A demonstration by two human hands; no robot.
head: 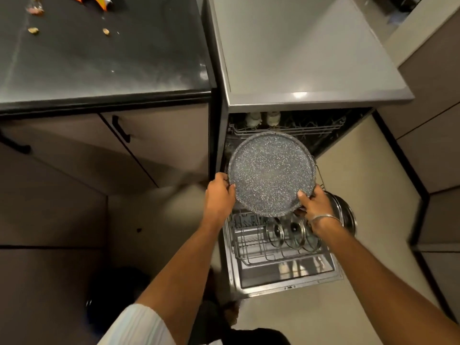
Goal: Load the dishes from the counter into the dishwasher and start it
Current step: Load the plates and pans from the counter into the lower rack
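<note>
1. One round, grey speckled pan (271, 173) sits at the centre of the frame, held flat above the pulled-out lower rack (251, 247) of the dishwasher (286, 285).
2. Two hands hold it. The left hand (219, 192) grips the pan's left rim, fingers curled round the edge. The right hand (314, 204) grips the lower right rim, with the thumb on top and the fingers under it.
3. One thin metal bangle (323, 217) circles the right wrist.
4. One pale striped sleeve (139, 327) shows at the bottom of the frame, on the left arm.
5. The lower rack holds three glass lids (293, 232) standing on edge in a row, below the pan.
6. At least one round steel dish (344, 212) stands at the rack's right side, partly behind the right wrist; the exact count cannot be told.
7. One upper rack (311, 130) shows inside the machine above the pan, with two pale items (263, 119) at its left end, too blurred to name.
8. The dishwasher door lies open, lower centre.
9. One dark counter (99, 58) fills the upper left, with several food scraps (33, 30) and an orange wrapper (100, 0) near the top edge.
10. Two black cupboard handles (121, 129) show below that counter, at mid left.
11. One grey top (311, 58) covers the dishwasher, upper right.
</note>
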